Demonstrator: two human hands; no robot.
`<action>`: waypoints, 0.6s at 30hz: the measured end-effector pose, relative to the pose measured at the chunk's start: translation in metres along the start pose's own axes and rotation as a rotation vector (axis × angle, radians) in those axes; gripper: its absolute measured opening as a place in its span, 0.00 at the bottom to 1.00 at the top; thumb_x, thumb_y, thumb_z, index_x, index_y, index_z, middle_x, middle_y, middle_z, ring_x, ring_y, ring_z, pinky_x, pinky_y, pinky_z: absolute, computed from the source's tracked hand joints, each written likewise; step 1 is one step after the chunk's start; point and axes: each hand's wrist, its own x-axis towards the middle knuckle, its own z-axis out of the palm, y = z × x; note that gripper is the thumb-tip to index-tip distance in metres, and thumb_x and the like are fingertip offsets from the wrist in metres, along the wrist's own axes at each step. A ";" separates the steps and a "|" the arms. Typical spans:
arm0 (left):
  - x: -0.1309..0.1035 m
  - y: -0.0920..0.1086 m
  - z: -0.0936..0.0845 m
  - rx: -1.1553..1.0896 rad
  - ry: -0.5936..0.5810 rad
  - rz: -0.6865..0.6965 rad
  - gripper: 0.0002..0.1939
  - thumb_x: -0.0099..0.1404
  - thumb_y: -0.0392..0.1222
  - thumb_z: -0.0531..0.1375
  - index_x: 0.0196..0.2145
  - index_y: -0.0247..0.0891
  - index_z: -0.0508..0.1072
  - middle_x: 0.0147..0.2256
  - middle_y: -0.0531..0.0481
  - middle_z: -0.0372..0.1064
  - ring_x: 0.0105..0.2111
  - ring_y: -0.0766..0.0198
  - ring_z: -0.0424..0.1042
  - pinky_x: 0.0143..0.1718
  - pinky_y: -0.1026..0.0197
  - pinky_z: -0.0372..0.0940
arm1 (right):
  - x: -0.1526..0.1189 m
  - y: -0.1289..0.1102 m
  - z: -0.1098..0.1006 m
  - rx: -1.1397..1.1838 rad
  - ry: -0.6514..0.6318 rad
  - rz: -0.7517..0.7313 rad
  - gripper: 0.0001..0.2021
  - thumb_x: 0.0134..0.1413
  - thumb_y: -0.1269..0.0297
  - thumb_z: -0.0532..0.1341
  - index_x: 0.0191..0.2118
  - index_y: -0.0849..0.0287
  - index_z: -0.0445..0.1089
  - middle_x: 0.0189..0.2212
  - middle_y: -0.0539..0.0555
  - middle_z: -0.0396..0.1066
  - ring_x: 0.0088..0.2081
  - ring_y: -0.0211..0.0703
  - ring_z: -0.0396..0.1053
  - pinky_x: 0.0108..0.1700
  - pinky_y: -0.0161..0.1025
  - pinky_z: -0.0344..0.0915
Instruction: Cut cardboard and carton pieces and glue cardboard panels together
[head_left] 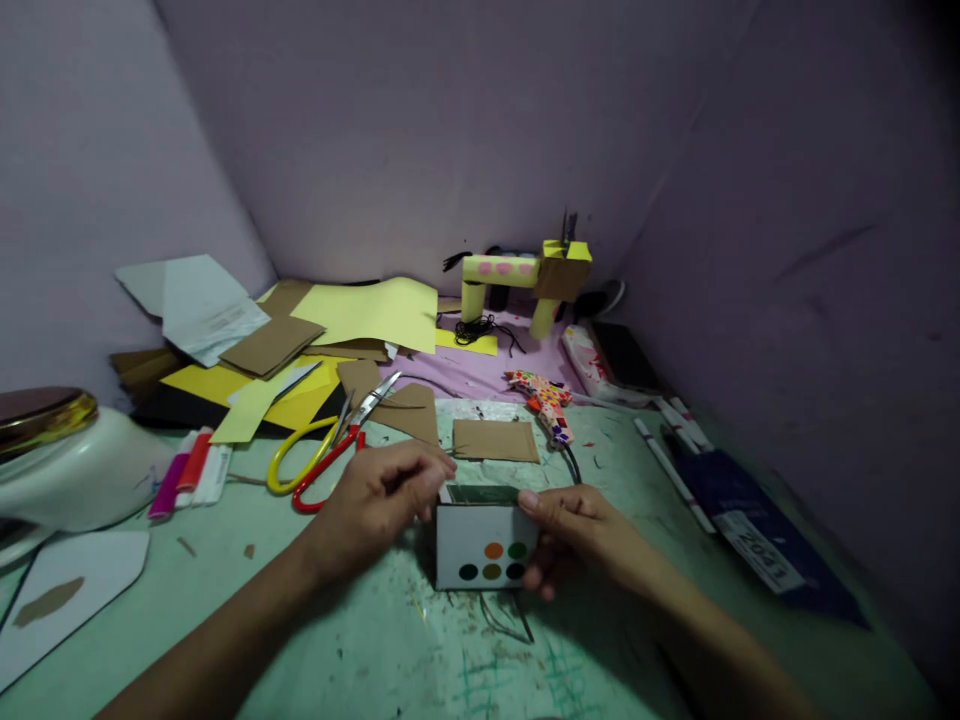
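Note:
A small white cardboard box point(465, 535) with coloured dots on its front stands on the green table between my hands. My right hand point(574, 530) grips its right side, thumb at the top edge and fingers lower down. At the box's upper left corner, my left hand point(390, 490) is closed, thumb pressed against the fingers; whatever sits in that pinch is too small to make out. The top of the box shows a dark green surface. Just behind it lies a flat piece of brown cardboard point(495, 440).
Red-handled scissors point(330, 465) and yellow-handled scissors point(289, 465) lie left of my left hand. A flower-patterned glue gun point(551, 405) rests behind the box. Paper sheets point(367, 310) pile up at back left. Right are white sticks point(675, 475) and a dark blue packet point(750, 520).

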 end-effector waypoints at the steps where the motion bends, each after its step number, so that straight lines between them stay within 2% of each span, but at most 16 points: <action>1: 0.002 0.001 -0.003 -0.039 0.041 -0.105 0.14 0.62 0.46 0.53 0.32 0.34 0.74 0.23 0.50 0.70 0.21 0.68 0.66 0.23 0.65 0.61 | 0.001 0.002 -0.001 -0.002 -0.004 0.003 0.25 0.40 0.42 0.65 0.25 0.65 0.72 0.15 0.56 0.71 0.15 0.36 0.68 0.17 0.31 0.64; 4: 0.010 -0.001 -0.012 -0.082 0.083 -0.344 0.13 0.61 0.44 0.52 0.30 0.33 0.71 0.16 0.56 0.63 0.15 0.71 0.59 0.19 0.68 0.55 | 0.002 0.007 -0.005 -0.007 -0.006 -0.002 0.24 0.43 0.43 0.64 0.24 0.66 0.72 0.14 0.56 0.72 0.14 0.36 0.68 0.17 0.30 0.64; 8: 0.014 -0.012 -0.014 -0.117 -0.007 -0.434 0.08 0.57 0.40 0.53 0.26 0.35 0.68 0.14 0.57 0.60 0.12 0.70 0.57 0.14 0.68 0.53 | 0.004 0.012 -0.007 -0.027 0.027 -0.028 0.24 0.43 0.43 0.64 0.22 0.65 0.71 0.13 0.55 0.71 0.13 0.35 0.66 0.17 0.31 0.63; 11: 0.011 -0.019 -0.011 -0.112 -0.036 -0.420 0.05 0.54 0.36 0.53 0.27 0.35 0.68 0.17 0.56 0.62 0.14 0.69 0.60 0.14 0.67 0.55 | 0.004 0.014 -0.006 -0.032 0.073 -0.034 0.25 0.43 0.41 0.63 0.21 0.64 0.70 0.12 0.54 0.70 0.14 0.35 0.65 0.17 0.31 0.61; 13: 0.007 -0.021 -0.009 -0.080 -0.041 -0.355 0.09 0.51 0.31 0.53 0.30 0.36 0.70 0.23 0.53 0.67 0.18 0.67 0.66 0.17 0.66 0.59 | 0.004 0.014 -0.006 -0.048 0.113 -0.075 0.25 0.43 0.41 0.63 0.20 0.63 0.68 0.13 0.53 0.70 0.15 0.34 0.65 0.19 0.30 0.60; 15: 0.004 -0.022 -0.005 -0.026 -0.041 -0.266 0.15 0.48 0.28 0.54 0.33 0.37 0.72 0.30 0.50 0.72 0.27 0.65 0.71 0.25 0.65 0.63 | 0.002 0.012 -0.006 -0.110 0.134 -0.134 0.23 0.43 0.43 0.64 0.21 0.62 0.67 0.13 0.51 0.69 0.16 0.33 0.63 0.21 0.30 0.58; 18: 0.002 -0.025 0.003 0.083 -0.019 -0.186 0.17 0.49 0.30 0.57 0.38 0.39 0.74 0.37 0.49 0.74 0.37 0.60 0.72 0.32 0.64 0.66 | -0.003 0.008 -0.009 -0.298 0.041 -0.182 0.18 0.40 0.48 0.68 0.24 0.60 0.71 0.18 0.50 0.70 0.21 0.36 0.65 0.25 0.33 0.60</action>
